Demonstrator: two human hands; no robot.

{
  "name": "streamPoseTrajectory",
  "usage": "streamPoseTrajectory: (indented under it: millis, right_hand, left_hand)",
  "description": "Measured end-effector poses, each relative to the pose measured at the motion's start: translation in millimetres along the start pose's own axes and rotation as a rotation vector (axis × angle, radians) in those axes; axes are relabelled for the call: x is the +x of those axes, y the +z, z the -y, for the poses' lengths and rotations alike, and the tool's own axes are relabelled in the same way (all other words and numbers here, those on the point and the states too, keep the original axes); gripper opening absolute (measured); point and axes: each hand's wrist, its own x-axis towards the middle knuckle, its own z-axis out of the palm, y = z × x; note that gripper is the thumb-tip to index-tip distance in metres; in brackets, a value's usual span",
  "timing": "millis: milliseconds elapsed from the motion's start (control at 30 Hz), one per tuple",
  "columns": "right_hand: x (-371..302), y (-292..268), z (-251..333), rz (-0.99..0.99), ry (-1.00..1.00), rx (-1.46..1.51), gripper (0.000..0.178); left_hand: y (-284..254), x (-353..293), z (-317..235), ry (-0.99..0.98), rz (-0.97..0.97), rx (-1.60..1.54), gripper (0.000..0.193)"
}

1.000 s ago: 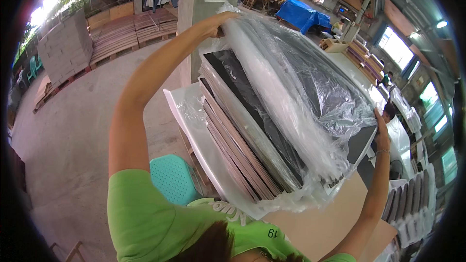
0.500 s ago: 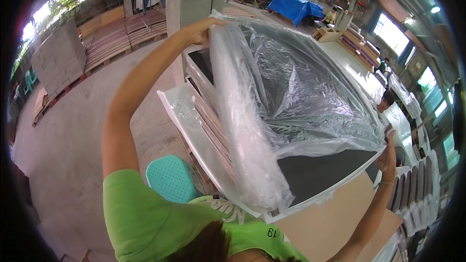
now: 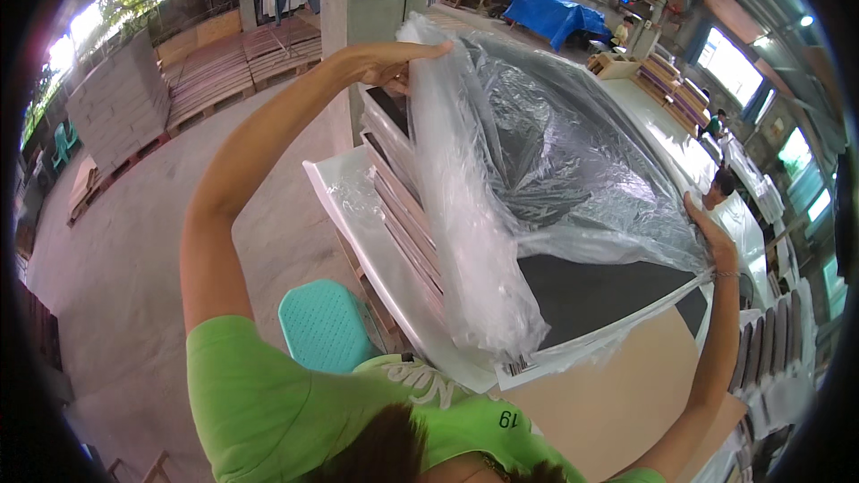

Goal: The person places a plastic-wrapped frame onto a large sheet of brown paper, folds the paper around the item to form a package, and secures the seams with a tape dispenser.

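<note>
A dark flat panel [image 3: 595, 300] lies in front of me on top of a stack, partly under a clear plastic sheet [image 3: 573, 170]. The sheet is crumpled and bunched into a thick fold along its left side; a near strip of the panel shows bare. My left hand [image 3: 389, 63] is closed on the sheet at the far left corner, its index finger stretched over the film. On the right edge, my right hand [image 3: 713, 237] lies against the plastic with its fingers extended forward; its thumb is hard to see.
White-wrapped panels [image 3: 358, 206] are stacked under the left side, beside a turquoise stool [image 3: 324, 326]. A concrete pillar [image 3: 367, 4] rises behind. Brown board [image 3: 617, 385] lies near my right arm. Pallets [image 3: 210, 72] stand far left; another person [image 3: 721, 182] is at the right.
My right hand has slid forward along the panel's right edge. My left hand still grips the sheet, its index finger now reaching farther over it. The whole view has shifted slightly.
</note>
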Motion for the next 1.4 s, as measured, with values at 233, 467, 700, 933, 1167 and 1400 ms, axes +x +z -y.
streamPoseTrajectory:
  millis: [233, 467, 700, 933, 1167, 1400]
  right_hand:
    - [-97, 50, 42, -0.183, 0.126, 0.243, 0.080]
    - [-141, 93, 63, -0.171, 0.178, 0.667, 0.075]
    - [-148, 106, 62, 0.078, 0.271, 0.667, 0.070]
    - [-206, 102, 7, 0.073, 0.169, 0.742, 0.061]
    - [-302, 117, -39, -0.133, 0.169, 0.925, 0.041]
    - [-406, 45, -194, -0.326, 0.312, 0.541, 0.051]
  left_hand:
    - [31, -47, -17, -0.053, 0.059, 0.049, 0.117]
    - [61, -63, -10, -0.077, -0.031, 0.071, 0.115]
    - [97, -105, -15, -0.039, -0.010, -0.012, 0.114]
    - [152, -158, -35, 0.034, -0.159, -0.012, 0.109]
    - [239, -199, -63, 0.239, -0.189, 0.019, 0.097]
    - [387, -227, -104, 0.230, -0.044, -0.146, 0.093]
